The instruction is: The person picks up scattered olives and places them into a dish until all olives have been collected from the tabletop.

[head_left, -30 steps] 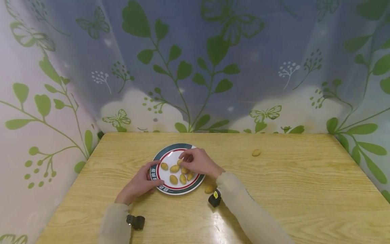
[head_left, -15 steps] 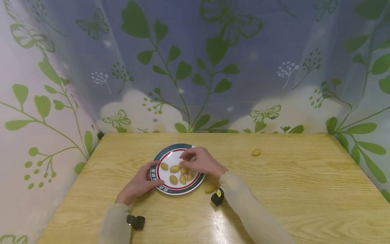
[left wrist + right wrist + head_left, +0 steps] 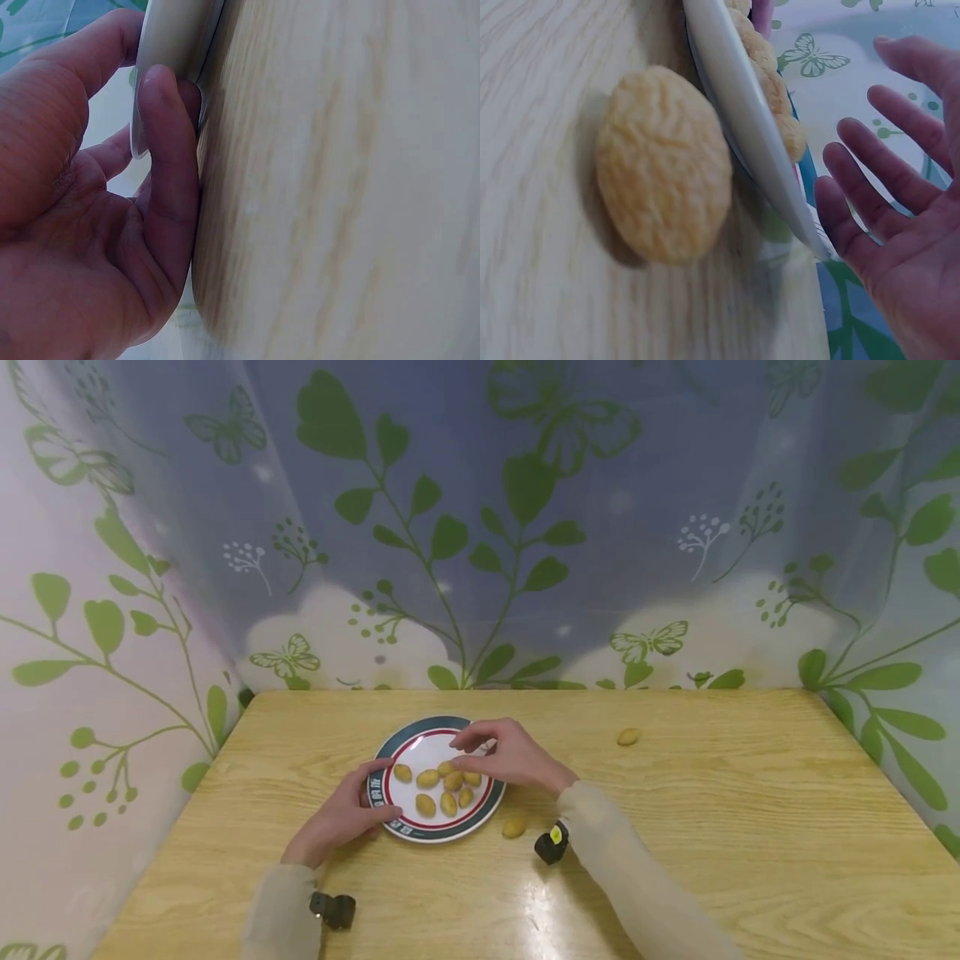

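A round plate [image 3: 431,723] with a dark teal rim and red ring lies on the table in the head view. Several yellow-brown, wrinkled ovals like small potatoes [image 3: 426,805] are on it, mostly grouped toward its right. My left hand [image 3: 341,812] holds the plate's left edge, thumb at the near rim; in the left wrist view, fingers curl against the plate's pale underside [image 3: 176,37]. Over the plate's right side is my right hand [image 3: 510,755], which holds nothing. Its fingers are spread apart beside the plate [image 3: 742,105] in the right wrist view.
One loose oval [image 3: 514,825] lies on the wooden table [image 3: 712,843] just off the plate's near right edge. Another oval [image 3: 628,737] sits farther right and back. A curtain [image 3: 615,568] with leaves and butterflies stands behind the table.
My right hand has let go of an oval among the others on the plate and drawn back slightly to the right, its fingers opening. The left hand stays at the rim.
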The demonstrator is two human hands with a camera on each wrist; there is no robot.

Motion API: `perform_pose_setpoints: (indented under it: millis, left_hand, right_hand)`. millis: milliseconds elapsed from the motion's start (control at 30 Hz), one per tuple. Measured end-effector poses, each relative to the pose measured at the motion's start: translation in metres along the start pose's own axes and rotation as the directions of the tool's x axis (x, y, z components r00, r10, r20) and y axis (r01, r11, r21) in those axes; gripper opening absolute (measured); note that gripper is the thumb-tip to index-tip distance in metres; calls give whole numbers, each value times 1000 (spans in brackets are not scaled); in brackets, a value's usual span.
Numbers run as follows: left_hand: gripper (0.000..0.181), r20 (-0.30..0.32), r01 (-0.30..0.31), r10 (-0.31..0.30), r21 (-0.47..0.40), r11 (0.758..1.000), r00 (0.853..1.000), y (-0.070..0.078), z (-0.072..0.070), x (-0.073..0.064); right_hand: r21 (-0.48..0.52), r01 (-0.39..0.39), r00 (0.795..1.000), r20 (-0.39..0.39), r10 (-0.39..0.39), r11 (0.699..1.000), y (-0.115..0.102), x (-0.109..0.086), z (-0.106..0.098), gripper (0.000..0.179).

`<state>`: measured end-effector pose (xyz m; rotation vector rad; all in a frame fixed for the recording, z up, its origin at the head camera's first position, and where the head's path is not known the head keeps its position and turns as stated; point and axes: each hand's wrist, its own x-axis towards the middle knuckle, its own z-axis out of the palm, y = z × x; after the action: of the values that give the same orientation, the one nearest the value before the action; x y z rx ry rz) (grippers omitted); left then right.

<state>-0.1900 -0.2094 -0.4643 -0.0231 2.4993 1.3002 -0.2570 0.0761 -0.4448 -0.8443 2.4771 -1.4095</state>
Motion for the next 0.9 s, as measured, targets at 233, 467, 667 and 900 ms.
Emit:
perform_pose_setpoints:
  millis: [233,467,667,900]
  left_hand:
    - [79,4,-8,8,-18,1000,1000,-2,0,1]
    - [79,-3,-24,24,-15,1000,1000,-4,1,3]
    - [79,1,-17,17,-44,999,1000,-4,1,3]
    - [78,-7,-22,22,-44,999,1000,-3,1,3]
  right_hand:
    - [42,20,1000,8,-20,999,-3,-8,-8,34]
    - [49,24,1000,13,-25,999,-3,-18,-13,31]
    - [54,13,1000,22,-14,998,-4,-28,-17,32]
    - [57,22,1000,9,-22,998,-3,-40,-23,34]
